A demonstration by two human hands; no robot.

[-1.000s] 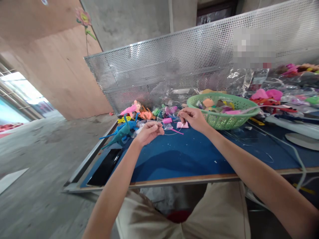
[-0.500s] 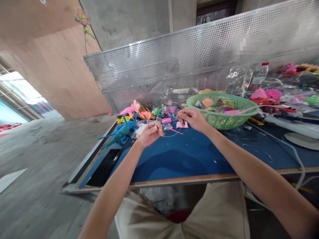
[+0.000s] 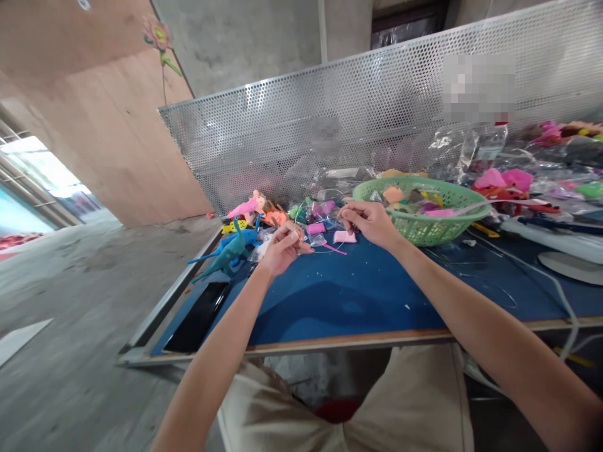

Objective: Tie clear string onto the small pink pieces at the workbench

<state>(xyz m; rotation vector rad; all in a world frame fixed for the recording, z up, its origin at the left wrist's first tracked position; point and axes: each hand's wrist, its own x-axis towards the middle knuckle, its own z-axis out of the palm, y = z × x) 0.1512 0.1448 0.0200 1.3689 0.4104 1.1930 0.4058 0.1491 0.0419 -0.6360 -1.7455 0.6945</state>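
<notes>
My left hand (image 3: 284,247) is held over the table in a pinch, with a thin pale wire (image 3: 327,252) running out from its fingertips. The wire bows to the right below my right hand (image 3: 370,223). That hand's fingers are also pressed together, and what sits in them is too small to make out. Behind and between the hands lie two pink pieces of clay (image 3: 345,236) and a small pink stick (image 3: 335,249). Blue and teal dinosaur figures (image 3: 230,251) stand just left of my left hand.
A green basket (image 3: 414,231) of coloured pieces stands right behind my right hand. A black phone (image 3: 198,317) lies at the blue table's (image 3: 320,307) left front. A perforated metal screen (image 3: 282,132) closes off the back. At right are a bottle (image 3: 492,147) and a white cable (image 3: 556,285).
My right hand has shifted slightly right and up, uncovering more of the pink clay. My left hand has moved slightly left and turned, and the wire between them hangs differently.
</notes>
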